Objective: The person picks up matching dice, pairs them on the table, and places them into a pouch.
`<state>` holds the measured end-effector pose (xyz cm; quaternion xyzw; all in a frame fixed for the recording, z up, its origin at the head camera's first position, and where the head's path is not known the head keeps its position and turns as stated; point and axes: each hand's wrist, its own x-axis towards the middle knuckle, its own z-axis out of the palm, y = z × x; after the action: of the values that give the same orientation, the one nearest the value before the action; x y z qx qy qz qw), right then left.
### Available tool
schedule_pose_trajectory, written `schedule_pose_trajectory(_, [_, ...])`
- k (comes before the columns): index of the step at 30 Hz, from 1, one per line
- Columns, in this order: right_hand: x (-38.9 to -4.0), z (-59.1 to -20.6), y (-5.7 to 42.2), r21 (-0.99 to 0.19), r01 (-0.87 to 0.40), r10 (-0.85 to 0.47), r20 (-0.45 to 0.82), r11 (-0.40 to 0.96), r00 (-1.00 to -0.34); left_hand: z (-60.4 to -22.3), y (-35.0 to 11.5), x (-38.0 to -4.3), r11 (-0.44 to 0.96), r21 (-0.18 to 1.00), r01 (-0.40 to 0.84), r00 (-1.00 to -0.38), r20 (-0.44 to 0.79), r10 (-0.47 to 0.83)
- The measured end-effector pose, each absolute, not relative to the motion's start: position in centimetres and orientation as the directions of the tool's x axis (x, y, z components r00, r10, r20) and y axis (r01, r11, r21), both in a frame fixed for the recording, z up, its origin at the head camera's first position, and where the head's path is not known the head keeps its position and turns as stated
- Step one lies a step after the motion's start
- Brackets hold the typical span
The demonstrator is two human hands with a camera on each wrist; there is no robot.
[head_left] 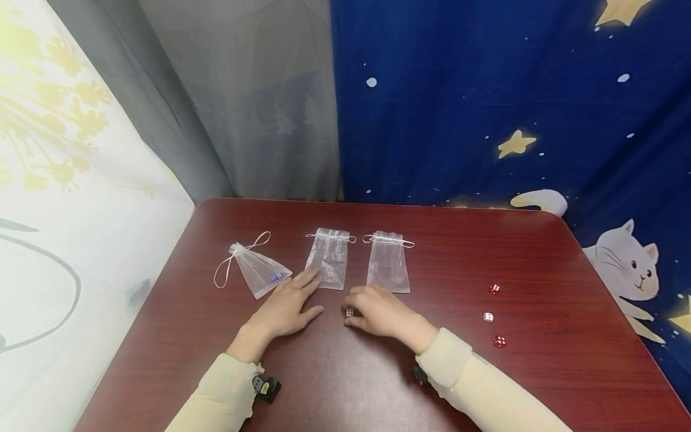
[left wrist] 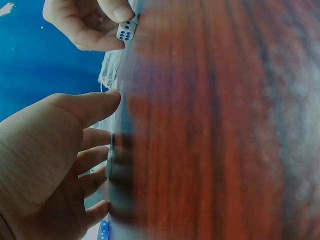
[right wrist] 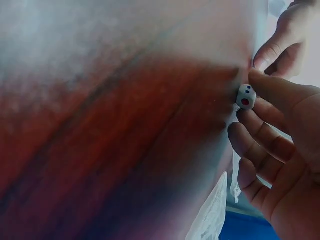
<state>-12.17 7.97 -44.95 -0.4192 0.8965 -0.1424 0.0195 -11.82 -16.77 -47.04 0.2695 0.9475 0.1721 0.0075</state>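
My right hand [head_left: 382,312] pinches a white die [head_left: 349,312] between thumb and fingers, low over the table in front of the right-hand pouch. In the right wrist view, this die [right wrist: 246,97] shows a large red dot and blue dots. My left hand [head_left: 285,305] lies palm down, fingers extended, with its fingertips at the lower edge of the middle sheer drawstring pouch [head_left: 328,258]. Beside it, the left pouch [head_left: 249,267] is cinched at the neck, with blue dice [head_left: 276,277] inside. The right pouch [head_left: 388,264] lies flat, its lower edge partly behind my right hand.
On the right of the table are a red die [head_left: 495,289], another white die [head_left: 488,317] and a further red die [head_left: 499,341], spaced apart. Curtains [head_left: 432,108] hang behind the back edge of the dark red table [head_left: 448,252].
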Motion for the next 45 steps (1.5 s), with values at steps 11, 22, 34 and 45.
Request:
schedule_pose_trajectory(11, [-12.3, -43.2, 10.3, -0.32, -0.705, -0.695, 0.166, 0.633, -0.699, -47.1, -16.6, -11.8, 0.795, 0.334, 0.506, -0.855, 0.075, 0.512])
schedule_pose_trajectory(22, [-12.7, -42.1, 12.7, -0.294, -0.667, -0.626, 0.231, 0.685, -0.745, -46.8, -16.5, -11.6, 0.792, 0.329, 0.514, -0.852, 0.087, 0.516])
schedule_pose_trajectory(34, [-12.7, -41.4, 13.9, -0.274, -0.653, -0.596, 0.269, 0.706, -0.757, -46.9, -16.4, -11.5, 0.801, 0.341, 0.492, -0.862, 0.063, 0.502])
schedule_pose_trajectory(45, [-12.4, -41.1, 15.6, -0.263, -0.633, -0.568, 0.286, 0.728, -0.772, -46.9, -16.3, -11.5, 0.795, 0.352, 0.494, -0.863, 0.084, 0.498])
